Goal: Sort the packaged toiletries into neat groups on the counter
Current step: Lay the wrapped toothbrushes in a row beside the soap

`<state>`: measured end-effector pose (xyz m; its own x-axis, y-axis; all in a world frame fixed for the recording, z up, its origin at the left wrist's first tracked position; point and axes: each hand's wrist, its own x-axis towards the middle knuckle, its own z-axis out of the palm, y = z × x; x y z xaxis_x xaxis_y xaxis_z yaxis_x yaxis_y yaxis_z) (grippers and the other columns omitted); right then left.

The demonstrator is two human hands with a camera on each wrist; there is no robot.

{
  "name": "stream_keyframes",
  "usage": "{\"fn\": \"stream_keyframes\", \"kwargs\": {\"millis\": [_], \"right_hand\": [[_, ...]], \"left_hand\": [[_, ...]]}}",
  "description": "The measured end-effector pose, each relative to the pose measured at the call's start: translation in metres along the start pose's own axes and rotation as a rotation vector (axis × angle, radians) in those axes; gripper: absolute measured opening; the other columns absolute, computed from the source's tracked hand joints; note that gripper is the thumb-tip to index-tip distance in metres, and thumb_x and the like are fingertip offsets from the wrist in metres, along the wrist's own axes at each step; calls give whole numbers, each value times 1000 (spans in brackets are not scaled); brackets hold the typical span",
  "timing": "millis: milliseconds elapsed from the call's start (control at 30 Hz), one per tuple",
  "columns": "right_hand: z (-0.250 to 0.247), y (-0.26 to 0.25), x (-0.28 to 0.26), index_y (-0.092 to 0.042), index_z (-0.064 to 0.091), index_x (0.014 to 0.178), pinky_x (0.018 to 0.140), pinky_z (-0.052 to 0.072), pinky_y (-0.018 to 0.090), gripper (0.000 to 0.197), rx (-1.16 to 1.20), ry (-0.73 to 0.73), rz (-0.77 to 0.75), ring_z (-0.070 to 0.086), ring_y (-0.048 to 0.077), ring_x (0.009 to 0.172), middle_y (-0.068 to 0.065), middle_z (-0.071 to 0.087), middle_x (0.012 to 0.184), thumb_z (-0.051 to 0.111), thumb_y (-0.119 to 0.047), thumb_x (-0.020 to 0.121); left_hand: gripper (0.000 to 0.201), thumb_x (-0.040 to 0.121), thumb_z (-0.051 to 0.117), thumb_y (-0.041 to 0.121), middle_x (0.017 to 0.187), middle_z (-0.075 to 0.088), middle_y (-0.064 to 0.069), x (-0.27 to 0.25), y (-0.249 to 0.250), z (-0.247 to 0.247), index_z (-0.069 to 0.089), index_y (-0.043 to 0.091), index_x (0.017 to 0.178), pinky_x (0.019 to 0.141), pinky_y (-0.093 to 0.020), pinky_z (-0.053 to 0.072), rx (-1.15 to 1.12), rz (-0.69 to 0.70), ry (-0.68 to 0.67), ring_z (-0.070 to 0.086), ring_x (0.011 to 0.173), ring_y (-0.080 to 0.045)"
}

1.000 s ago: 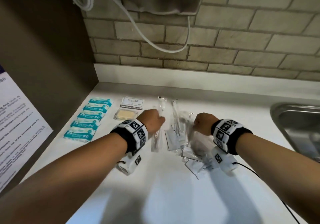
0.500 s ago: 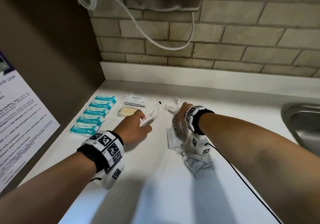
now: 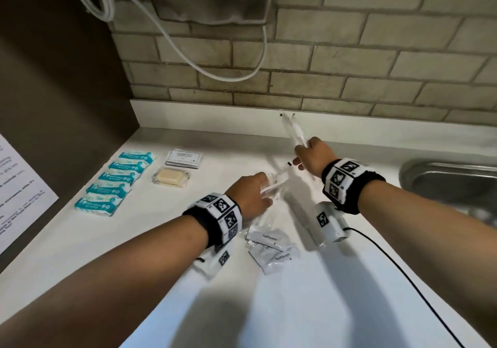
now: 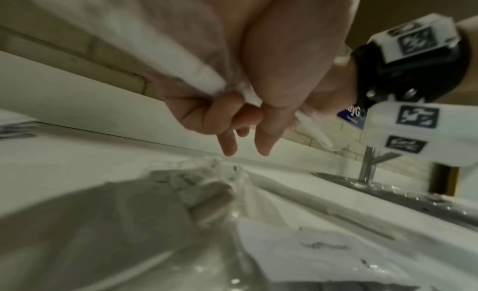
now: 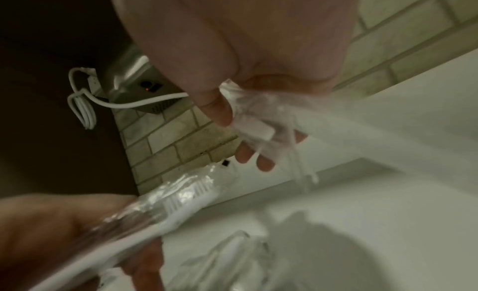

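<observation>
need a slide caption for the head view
Each hand grips a clear-wrapped white toothbrush above white toothpaste sachets.

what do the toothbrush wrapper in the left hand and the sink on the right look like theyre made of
Toothbrush wrapper held in the left hand: thin clear plastic film, probably; it crinkles, glints, and the white bristles show through it. Sink: brushed metal, likely stainless steel, grey with soft dull reflections along its rounded rim.

Both forearms reached forward, each wrist banded. The left hand (image 3: 251, 193) sat low with fingers curled in a grip, while the right hand (image 3: 312, 156) was raised higher, fingers also clenched.
</observation>
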<state>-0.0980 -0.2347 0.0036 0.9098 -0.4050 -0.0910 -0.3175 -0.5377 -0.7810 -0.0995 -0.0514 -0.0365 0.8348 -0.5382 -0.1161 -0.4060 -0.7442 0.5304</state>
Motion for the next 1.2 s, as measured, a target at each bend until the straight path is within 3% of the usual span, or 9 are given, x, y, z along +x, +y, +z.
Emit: {"fn": "stream_keyframes", "kwargs": {"millis": [100,200,300,400,467,667,900,1033,1200], "right_hand": [[-17,27,-15,-3,41,110,46,45,21,23,55,-34,44,60,23,57,15,68,86,48,-16,92],[-20,54,-27,-8,37,105,58,45,30,28,17,-47,96,54,25,64,14,60,89,55,-22,90],[-16,71,-39,-9,39,118,70,40,31,41,-135,-106,138,53,25,83,8,56,101,60,-29,89],[-7,81,-45,-10,50,114,72,41,30,39,-356,-220,129,57,24,90,7,62,110,63,-35,87],[-2,84,-49,-13,55,102,72,41,30,35,-442,-250,126,57,23,88,5,62,105,58,-43,86],[5,79,-52,-8,55,112,72,48,30,35,-547,-268,133,60,26,90,7,61,102,60,-32,86],[4,63,-47,-8,40,117,65,42,29,50,-216,-216,38,56,20,82,5,55,98,59,-45,89],[6,34,-48,-12,36,111,65,36,32,38,149,-207,-31,43,16,64,-1,45,77,39,-44,92],[15,-4,-44,-12,39,104,64,35,29,29,245,-160,-156,42,14,66,-2,43,76,26,-36,95]], "left_hand": [[72,77,72,50,128,56,-9,16,12,19,43,14,133,86,-37,53,198,-79,-83,60,105,-27],[109,66,76,64,142,42,-11,26,8,29,24,13,148,93,-37,49,305,-194,-134,53,122,-29],[86,70,79,48,129,58,-9,31,10,23,41,10,136,80,-30,53,228,-232,-107,62,106,-25],[22,79,71,24,87,60,-6,33,14,13,52,15,84,52,-21,40,203,-229,-77,60,69,-19],[25,80,68,26,79,56,-5,33,12,10,48,14,71,49,-23,34,182,-263,-53,55,67,-23],[20,83,68,30,79,61,-3,32,-2,-7,59,12,85,54,-26,37,-91,-230,95,56,67,-19],[24,91,53,26,97,62,-5,20,-4,-20,50,13,112,71,-32,47,-405,-155,194,61,82,-23],[32,93,51,14,110,67,-13,13,9,-20,39,18,122,85,-54,56,-797,-125,176,73,88,-31],[45,89,64,7,109,71,-14,13,14,-24,43,14,129,82,-48,58,-921,-45,157,74,90,-28]]}}
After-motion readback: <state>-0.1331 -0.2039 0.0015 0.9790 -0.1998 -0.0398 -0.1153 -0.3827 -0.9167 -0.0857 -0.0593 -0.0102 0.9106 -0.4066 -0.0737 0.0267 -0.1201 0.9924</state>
